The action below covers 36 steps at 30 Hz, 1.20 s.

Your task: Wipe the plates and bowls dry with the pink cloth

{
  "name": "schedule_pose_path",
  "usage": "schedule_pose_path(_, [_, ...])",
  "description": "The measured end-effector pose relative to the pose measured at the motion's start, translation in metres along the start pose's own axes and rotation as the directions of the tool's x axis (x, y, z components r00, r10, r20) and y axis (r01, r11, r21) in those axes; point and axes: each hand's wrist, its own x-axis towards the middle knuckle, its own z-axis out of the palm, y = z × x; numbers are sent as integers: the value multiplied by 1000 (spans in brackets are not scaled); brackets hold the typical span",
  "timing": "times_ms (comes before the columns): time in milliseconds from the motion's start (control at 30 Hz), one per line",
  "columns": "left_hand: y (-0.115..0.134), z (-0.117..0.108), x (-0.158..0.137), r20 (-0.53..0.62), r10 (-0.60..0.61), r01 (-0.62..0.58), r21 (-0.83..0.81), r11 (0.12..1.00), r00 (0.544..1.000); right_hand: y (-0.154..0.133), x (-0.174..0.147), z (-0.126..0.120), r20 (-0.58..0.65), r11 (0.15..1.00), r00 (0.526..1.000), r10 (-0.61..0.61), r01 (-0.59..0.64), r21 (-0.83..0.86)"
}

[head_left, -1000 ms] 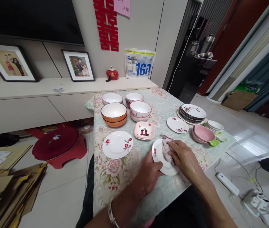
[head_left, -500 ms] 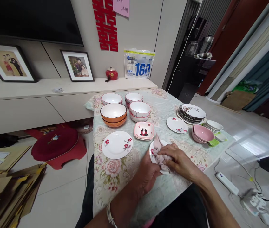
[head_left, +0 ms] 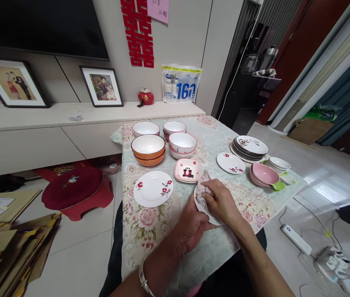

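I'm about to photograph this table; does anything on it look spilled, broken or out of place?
Nothing stands out: the orange bowls stand upright, the dark-rimmed plates are stacked neatly, and no spill or break shows. The white plate in the left hand is partly hidden by the cloth, though.

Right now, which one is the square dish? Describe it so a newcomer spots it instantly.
Go to the table with the floral cover, then to the small plate in the left hand. Just beyond it, slightly left, lies the pink-rimmed dish marked CAT. Its rounded-square outline sets it apart from the round bowls behind it and the round white plates on either side.
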Motion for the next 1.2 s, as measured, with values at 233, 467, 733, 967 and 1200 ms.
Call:
schedule_pose_path(233, [3,1,-2,35,-6,7,-18,1000,999,1,-22,-41,319,970,939,-127,51,238])
schedule_pose_path(467, [2,3,5,20,-66,69,-244,967,998,-14,-24,-38,296,971,950,-103,32,235])
schedule_pose_path(733, [7,1,2,-43,-100,86,-243,966,994,-3,1,0,9,996,999,37,-37,76])
schedule_pose_path(967, [-2,-5,8,-149,-57,35,-148,988,987,21,-2,-3,-81,938,990,113,-133,-319])
schedule_pose_path(1200, [-2,-2,6,-179,-44,15,-160,987,983,9,-38,-19,-26,891,982,186,-180,-417])
